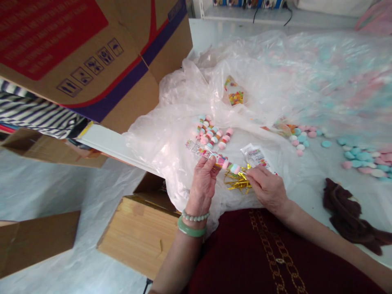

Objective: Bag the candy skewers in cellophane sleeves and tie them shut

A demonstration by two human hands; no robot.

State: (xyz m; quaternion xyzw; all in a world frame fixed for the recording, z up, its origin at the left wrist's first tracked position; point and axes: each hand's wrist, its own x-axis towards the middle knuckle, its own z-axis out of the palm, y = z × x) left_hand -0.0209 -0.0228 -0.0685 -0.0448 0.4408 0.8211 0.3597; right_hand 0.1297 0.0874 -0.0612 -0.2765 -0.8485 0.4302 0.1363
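Note:
My left hand (204, 179) is closed on a small clear printed plastic bag (193, 147), pinched between thumb and fingers. A skewer of pastel candies (230, 166) in pink, blue and white runs from that bag toward my right hand (266, 185). My right fingers are pinched at the skewer's near end, on what looks like its thin stick. Beneath it lies a bunch of gold twist ties (238, 182). A stack of flat printed bags (256, 156) rests just behind my right hand. More candy skewers (211, 131) are piled beyond my left hand.
Crumpled clear plastic sheeting (171, 118) covers much of the white table. Loose pastel candies (361, 159) lie at right, near a dark brown cloth (346, 212). A large cardboard box (128, 94) stands at back left; an open box (141, 232) sits below the table edge.

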